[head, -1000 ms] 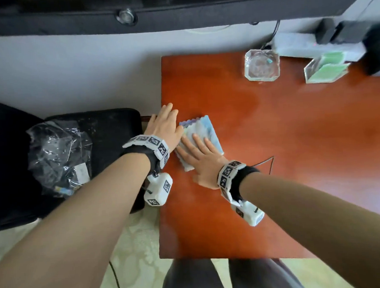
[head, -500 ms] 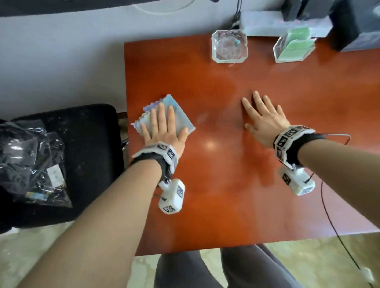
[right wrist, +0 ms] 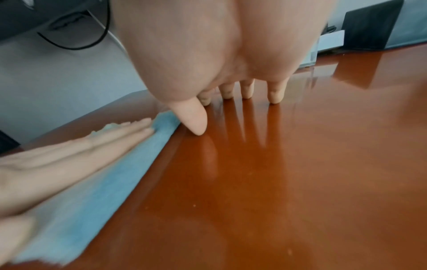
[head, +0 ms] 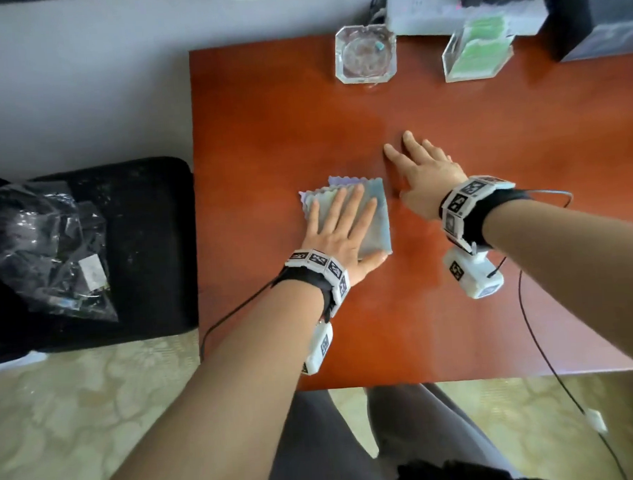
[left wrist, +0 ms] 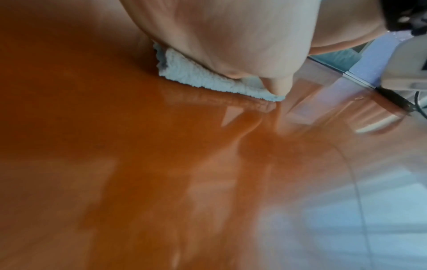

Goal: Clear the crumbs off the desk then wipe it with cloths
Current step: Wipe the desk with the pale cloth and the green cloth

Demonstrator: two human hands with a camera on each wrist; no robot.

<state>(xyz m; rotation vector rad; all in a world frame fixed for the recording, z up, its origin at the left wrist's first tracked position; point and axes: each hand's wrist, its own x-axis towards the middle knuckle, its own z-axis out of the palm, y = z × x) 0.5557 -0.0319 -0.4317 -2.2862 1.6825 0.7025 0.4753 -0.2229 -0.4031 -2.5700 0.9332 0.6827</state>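
A folded pale blue cloth point(head: 374, 218) lies on the reddish-brown desk point(head: 458, 324), left of its middle. My left hand point(head: 343, 225) presses flat on the cloth with straight fingers; the cloth's edge point(left wrist: 203, 78) shows under the palm in the left wrist view. My right hand point(head: 423, 168) rests flat on the bare wood just right of the cloth, fingers spread and pointing away from me. In the right wrist view its fingertips point(right wrist: 275, 96) touch the desk, and the cloth point(right wrist: 97, 191) with my left hand point(right wrist: 69, 155) lies to the left. A few tiny specks point(right wrist: 194, 205) dot the wood.
A glass ashtray point(head: 365, 53) and a clear holder with green notes point(head: 475, 53) stand at the far edge, with a white power strip point(head: 442, 13) and a black box point(head: 596, 12) behind. A black chair point(head: 154, 248) with a plastic bag point(head: 48, 250) stands left of the desk.
My left hand has slid the cloth to the right, from the desk's left edge toward the middle. My right hand stays flat on the wood, now close beside the cloth.
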